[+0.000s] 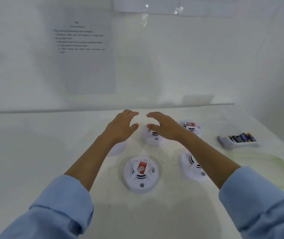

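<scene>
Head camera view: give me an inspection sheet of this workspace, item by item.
Surface: white table, bare parts look clean.
Job's things: back-centre smoke detector under both hands; other detectors around it, four in view, one half hidden by the left forearm.
Clutter: batteries in a tray at the right.
Grippers: left hand and right hand open above the back-centre smoke detector, holding nothing.
Cables: nothing seen.
Surroundings: white wall with a printed sheet, text too blurred to read.

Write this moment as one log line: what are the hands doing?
left hand: open, above table | right hand: open, over middle smoke alarm | held: nothing | batteries: far right, untouched
</scene>
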